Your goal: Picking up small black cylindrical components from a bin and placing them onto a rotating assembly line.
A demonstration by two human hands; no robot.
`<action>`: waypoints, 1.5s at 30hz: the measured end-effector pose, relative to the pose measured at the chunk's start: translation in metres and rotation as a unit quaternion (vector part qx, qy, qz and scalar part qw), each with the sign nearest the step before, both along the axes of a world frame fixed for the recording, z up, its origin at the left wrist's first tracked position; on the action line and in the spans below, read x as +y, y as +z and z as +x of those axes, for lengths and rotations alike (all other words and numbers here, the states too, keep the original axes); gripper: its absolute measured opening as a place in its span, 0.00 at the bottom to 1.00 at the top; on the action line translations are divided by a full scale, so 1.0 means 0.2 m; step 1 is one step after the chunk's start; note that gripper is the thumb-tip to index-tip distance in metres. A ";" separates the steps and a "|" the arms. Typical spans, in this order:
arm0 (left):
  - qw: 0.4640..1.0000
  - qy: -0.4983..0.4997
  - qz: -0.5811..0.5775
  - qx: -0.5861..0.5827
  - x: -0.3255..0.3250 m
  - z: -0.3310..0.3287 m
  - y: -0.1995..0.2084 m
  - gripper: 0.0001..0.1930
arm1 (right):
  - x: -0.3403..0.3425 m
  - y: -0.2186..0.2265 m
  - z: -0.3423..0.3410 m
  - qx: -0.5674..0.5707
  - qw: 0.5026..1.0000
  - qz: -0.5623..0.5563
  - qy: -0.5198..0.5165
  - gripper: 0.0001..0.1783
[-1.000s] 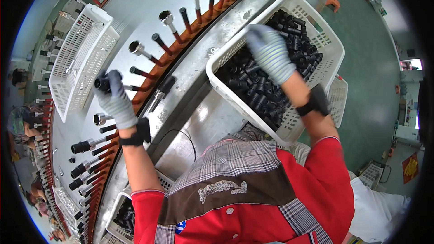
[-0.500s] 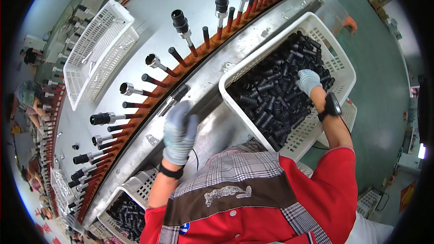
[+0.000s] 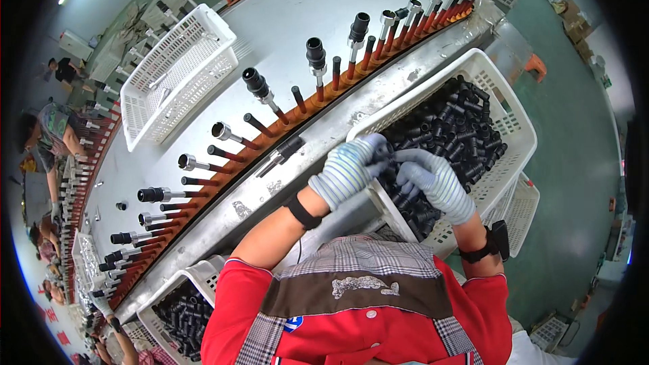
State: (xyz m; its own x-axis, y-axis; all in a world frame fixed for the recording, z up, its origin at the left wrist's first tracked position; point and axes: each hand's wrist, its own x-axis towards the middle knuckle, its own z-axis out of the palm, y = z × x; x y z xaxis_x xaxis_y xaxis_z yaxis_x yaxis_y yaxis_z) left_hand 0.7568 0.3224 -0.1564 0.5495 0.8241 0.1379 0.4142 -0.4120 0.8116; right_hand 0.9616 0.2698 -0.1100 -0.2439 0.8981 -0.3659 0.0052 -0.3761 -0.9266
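Note:
My two gloved hands meet over the near corner of a white plastic basket filled with short black tubes. My left hand is curled over the basket's rim and pinches a black tube at its fingertips. Facing it, my right hand has its fingers on the same black tube and rests on the heap. In front of me curves a grey round table ringed with red pegs, some carrying black-tipped metal parts.
An empty white basket lies on the table at the far left. A second basket of black tubes stands at my lower left. Other people work at the far left rim. Green floor lies to the right.
My left hand has come from the peg ring back to the basket's corner. My right hand has drawn in from the middle of the heap, and both now meet on a black tube.

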 end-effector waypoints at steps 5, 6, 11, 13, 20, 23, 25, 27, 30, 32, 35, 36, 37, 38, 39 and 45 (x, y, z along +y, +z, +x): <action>0.962 0.141 -0.137 -0.189 0.14 0.02 0.03 0.10 | 0.27 -0.61 0.34 -0.490 0.837 0.114 0.216 0.42; 0.960 0.141 -0.119 -0.212 0.16 0.04 0.05 0.09 | 0.29 -0.71 0.36 -0.491 0.817 0.080 0.291 0.48; 0.903 0.168 -0.122 -0.376 0.40 0.17 0.14 0.13 | 0.28 -0.88 0.23 -0.528 0.787 0.118 0.297 0.43; 0.891 0.164 -0.098 -0.411 0.57 0.23 0.17 0.10 | 0.28 -0.95 0.26 -0.534 0.780 0.193 0.262 0.31; 0.855 0.180 0.015 -0.486 1.03 0.45 0.23 0.08 | 0.31 -0.65 0.29 -0.458 0.833 0.122 0.285 0.23; 0.850 0.189 -0.007 -0.491 1.15 0.45 0.19 0.08 | 0.34 -0.58 0.33 -0.405 0.871 0.136 0.242 0.25; 0.871 0.218 -0.019 -0.439 1.18 0.42 0.17 0.09 | 0.37 -0.48 0.33 -0.365 0.895 0.126 0.223 0.25; 0.887 0.210 -0.006 -0.410 1.19 0.39 0.15 0.09 | 0.40 -0.45 0.37 -0.339 0.911 0.121 0.202 0.24; 0.906 0.194 0.040 -0.374 1.16 0.33 0.10 0.09 | 0.44 -0.41 0.39 -0.326 0.921 0.138 0.166 0.23; 0.891 0.224 0.041 -0.392 1.11 0.30 0.11 0.08 | 0.48 -0.35 0.41 -0.319 0.921 0.162 0.152 0.23; 0.889 0.225 -0.032 -0.397 1.09 0.18 0.16 0.09 | 0.52 -0.29 0.36 -0.258 0.942 0.196 0.086 0.20; 0.882 0.222 -0.072 -0.409 1.08 0.13 0.17 0.10 | 0.54 -0.25 0.33 -0.250 0.944 0.201 0.074 0.20; 0.895 0.225 -0.048 -0.383 1.06 0.08 0.16 0.11 | 0.56 -0.21 0.29 -0.248 0.944 0.201 0.079 0.20; 0.894 0.225 -0.053 -0.383 1.04 0.05 0.17 0.11 | 0.59 -0.17 0.25 -0.213 0.959 0.174 0.066 0.19; 0.883 0.229 -0.073 -0.404 1.01 0.02 0.19 0.12 | 0.61 -0.13 0.22 -0.178 0.972 0.146 0.054 0.19; 0.902 0.283 -0.018 -0.326 0.86 -0.24 0.13 0.12 | 0.71 -0.07 -0.04 -0.168 0.968 0.172 0.068 0.17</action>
State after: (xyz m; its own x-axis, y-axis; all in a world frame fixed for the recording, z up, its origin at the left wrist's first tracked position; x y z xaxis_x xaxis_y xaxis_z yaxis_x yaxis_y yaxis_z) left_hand 0.7092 0.4940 -0.1306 -0.1491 0.9573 0.2476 -0.0201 -0.2533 0.9672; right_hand 0.9545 0.4118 -0.1237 -0.2878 0.9489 -0.1293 0.3568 -0.0191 -0.9340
